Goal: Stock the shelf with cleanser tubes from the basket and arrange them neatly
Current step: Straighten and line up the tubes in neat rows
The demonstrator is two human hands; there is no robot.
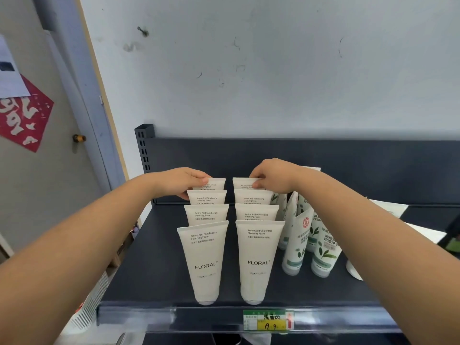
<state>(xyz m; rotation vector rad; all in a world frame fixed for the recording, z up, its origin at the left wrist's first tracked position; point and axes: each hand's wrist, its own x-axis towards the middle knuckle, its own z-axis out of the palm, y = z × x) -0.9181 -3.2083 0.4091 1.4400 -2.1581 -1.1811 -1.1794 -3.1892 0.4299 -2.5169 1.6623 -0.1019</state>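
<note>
Cream far-left tube [216,183] is pinched by left hand [184,181], far-right tube [241,183] by right hand [272,176]; both should be set square and upright.

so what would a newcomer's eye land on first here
Two neat rows of cream FLORAL tubes stand cap-down on the dark shelf, four deep. The left hand pinches the rear tube of the left row, the right hand the rear tube of the right row. To their right stand white tubes with green leaves, and a yellow price label sits on the front rail.
</note>
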